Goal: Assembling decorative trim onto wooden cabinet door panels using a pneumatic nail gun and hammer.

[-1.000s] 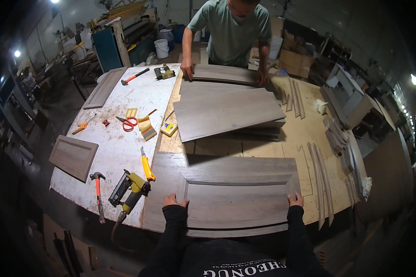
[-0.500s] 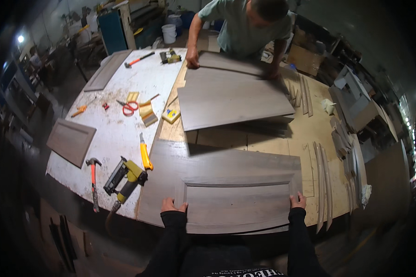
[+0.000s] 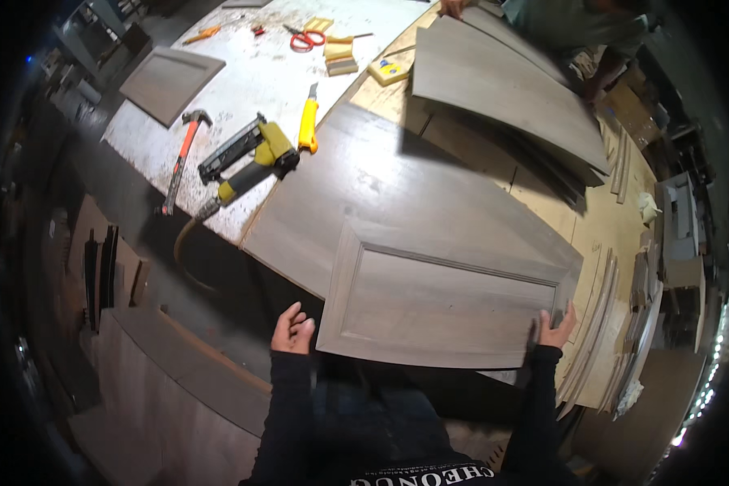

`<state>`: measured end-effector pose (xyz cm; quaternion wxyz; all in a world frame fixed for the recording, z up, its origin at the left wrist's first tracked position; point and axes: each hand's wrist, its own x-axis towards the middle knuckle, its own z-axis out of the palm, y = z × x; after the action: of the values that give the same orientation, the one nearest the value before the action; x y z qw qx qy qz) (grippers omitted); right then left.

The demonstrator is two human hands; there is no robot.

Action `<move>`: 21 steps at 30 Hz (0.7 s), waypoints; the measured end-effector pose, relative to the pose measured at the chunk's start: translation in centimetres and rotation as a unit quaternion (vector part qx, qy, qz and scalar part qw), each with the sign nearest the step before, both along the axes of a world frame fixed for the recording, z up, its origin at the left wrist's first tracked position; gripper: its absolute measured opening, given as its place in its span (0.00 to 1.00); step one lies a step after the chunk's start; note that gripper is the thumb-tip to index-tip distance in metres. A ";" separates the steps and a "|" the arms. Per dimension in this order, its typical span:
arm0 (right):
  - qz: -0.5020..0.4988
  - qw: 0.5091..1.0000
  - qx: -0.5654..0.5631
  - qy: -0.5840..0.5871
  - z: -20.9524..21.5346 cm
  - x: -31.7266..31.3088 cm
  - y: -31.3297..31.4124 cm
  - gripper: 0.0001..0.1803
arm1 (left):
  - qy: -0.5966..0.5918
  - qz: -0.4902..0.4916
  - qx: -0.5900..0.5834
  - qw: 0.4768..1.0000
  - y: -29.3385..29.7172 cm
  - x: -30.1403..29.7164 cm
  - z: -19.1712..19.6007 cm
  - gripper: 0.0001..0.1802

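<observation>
The view's swung round, and the tabletop now slants! On it, a broad flat panel; over that, the framed panel, four o'clock of centre. And the left hand, at its edge half a second ago, is clear at nine o'clock, fingers loose! The right hand stays at three o'clock; whether it grips, can't tell.

Framed panel: grey-brown wood grain, rectangular, recessed centre within stepped moulding, lying face up between the hands, left end just beside but apart from left hand, right edge at right hand.
</observation>
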<state>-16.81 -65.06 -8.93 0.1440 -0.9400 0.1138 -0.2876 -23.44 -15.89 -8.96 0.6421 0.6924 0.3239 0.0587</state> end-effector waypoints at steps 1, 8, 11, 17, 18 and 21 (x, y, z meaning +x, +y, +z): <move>0.053 0.997 0.046 0.038 1.9 0.2 3.8 0.32 | 0.006 -0.019 -0.026 0.999 0.6 -1.9 -0.7 0.25; 0.520 0.793 0.197 0.249 5.0 -0.8 27.0 0.36 | -0.069 0.060 -0.129 0.987 -4.4 -5.3 -1.6 0.24; 0.552 0.784 0.158 0.236 4.2 -0.9 30.5 0.31 | -0.092 0.083 -0.098 0.988 -5.0 -5.0 -1.8 0.18; 0.579 0.775 0.126 0.219 3.0 -0.9 31.4 0.20 | -0.101 0.035 0.035 0.994 -4.6 -4.9 -1.8 0.14; 0.577 0.780 0.120 0.214 2.9 -1.1 31.5 0.19 | -0.118 0.025 0.042 0.992 -4.4 -5.0 -1.9 0.15; 0.577 0.780 0.106 0.218 2.9 -1.4 31.7 0.18 | -0.117 0.031 0.028 0.992 -4.4 -5.2 -1.7 0.14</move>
<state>-18.23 -33.36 -5.99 0.3529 -0.8461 -0.3921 0.0759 -28.60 -20.28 -10.63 0.6534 0.6885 0.2661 0.1681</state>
